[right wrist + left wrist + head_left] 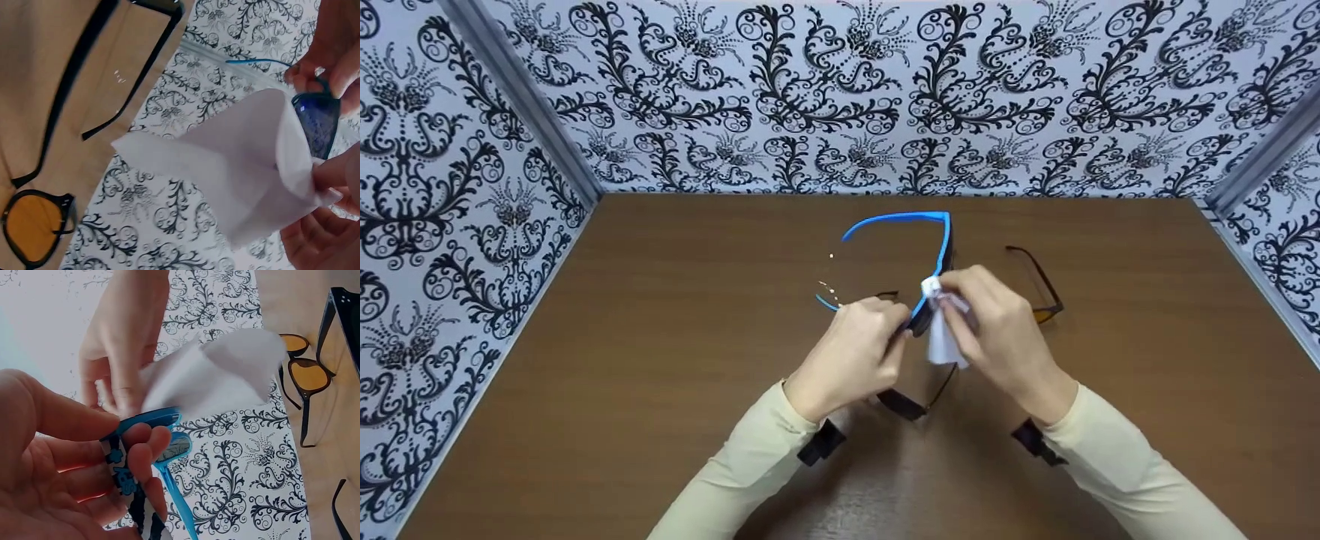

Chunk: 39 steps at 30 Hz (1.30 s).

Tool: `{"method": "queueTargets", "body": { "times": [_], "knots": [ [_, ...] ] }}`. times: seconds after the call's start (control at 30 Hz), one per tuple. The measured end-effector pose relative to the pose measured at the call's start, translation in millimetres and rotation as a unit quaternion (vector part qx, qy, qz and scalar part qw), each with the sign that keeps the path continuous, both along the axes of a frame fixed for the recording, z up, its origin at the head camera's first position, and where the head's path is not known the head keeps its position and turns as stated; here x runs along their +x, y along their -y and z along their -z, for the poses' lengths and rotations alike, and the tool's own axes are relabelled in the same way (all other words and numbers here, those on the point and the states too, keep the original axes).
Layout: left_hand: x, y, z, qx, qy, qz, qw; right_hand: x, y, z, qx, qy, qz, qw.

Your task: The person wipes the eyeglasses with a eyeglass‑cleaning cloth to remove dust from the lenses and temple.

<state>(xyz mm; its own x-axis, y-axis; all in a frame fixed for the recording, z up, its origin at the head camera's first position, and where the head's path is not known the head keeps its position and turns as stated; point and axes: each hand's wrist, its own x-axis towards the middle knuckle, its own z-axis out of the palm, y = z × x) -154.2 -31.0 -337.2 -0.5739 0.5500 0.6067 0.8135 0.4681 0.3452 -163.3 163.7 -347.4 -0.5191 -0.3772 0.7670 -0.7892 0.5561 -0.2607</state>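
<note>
In the head view, blue-framed sunglasses (943,251) are held above the table, one temple reaching out to the left. My left hand (855,349) grips them at one end, with thumb and fingers around the temple and frame edge. The left wrist view shows that temple (126,481) patterned in black, white and blue. My right hand (1001,326) pinches a white cloth (946,341) close against the sunglasses. Most of the cloth (225,163) hangs loose from the fingers in the right wrist view, beside a dark bluish lens (318,124). Cloth and fingers hide part of the front.
Amber-lensed glasses (1044,315) with black temples lie on the brown table (660,337), right of my right hand. Dark-lensed sunglasses (901,405) lie below my hands, partly covered by them. White panels (840,97) with black scrollwork stand behind and at the sides.
</note>
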Motion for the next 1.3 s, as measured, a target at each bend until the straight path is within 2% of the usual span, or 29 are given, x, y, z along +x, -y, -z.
{"method": "queueTargets", "body": {
  "times": [0.1,0.17,0.23,0.4,0.47,0.53,0.67,0.77,0.83,0.93,1.03,1.1,1.17,1.3],
  "knots": [
    [0.2,0,-0.5,0.011,-0.002,-0.002,0.9999,5.4,2,0.9,0.035,-0.018,-0.052,0.998],
    [0.4,1,-1.8,0.018,-0.004,-0.001,0.9998,7.2,2,1.8,0.06,-0.023,-0.067,0.996],
    [0.6,1,-3.3,0.02,-0.006,0.002,0.9998,6.4,-1,2.0,0.066,-0.019,-0.053,0.996],
    [1.2,0,-5.9,0.002,-0.009,0.009,0.9999,-1.0,-8,-1.1,0.03,0.019,0.026,0.999],
    [1.2,-1,-6.0,-0.006,-0.011,0.01,0.9999,-1.6,-7,-2.4,0.024,0.023,0.031,0.999],
    [1.0,-3,-5.9,-0.006,-0.013,0.009,0.9999,0.2,-4,-2.8,0.022,0.017,0.01,1.0],
    [0.1,-5,-5.4,0.01,-0.015,0.003,0.9998,8.5,3,0.0,0.032,0.005,-0.065,0.997],
    [-0.6,-5,-5.4,0.025,0.004,0.009,0.9996,12.6,2,3.8,0.048,0.002,-0.084,0.995],
    [-0.9,-4,-5.8,0.028,0.019,0.013,0.9993,12.4,-2,6.0,0.061,0.002,-0.07,0.996],
    [-0.9,-2,-7.7,0.027,0.028,0.015,0.9991,8.3,-8,7.7,0.075,-0.005,-0.023,0.997],
    [0.0,-1,-10.0,0.015,0.029,0.019,0.9993,2.9,-11,6.5,0.065,-0.001,0.033,0.997],
    [0.4,-1,-10.3,0.008,0.032,0.022,0.9992,0.9,-10,4.6,0.049,0.004,0.05,0.998],
    [0.5,-2,-9.1,0.006,0.032,0.023,0.9992,1.4,-7,3.2,0.038,0.006,0.043,0.998],
    [-0.8,-2,-6.5,0.019,0.021,0.016,0.9995,9.5,3,3.2,0.039,-0.006,-0.016,0.999]
  ]
}}
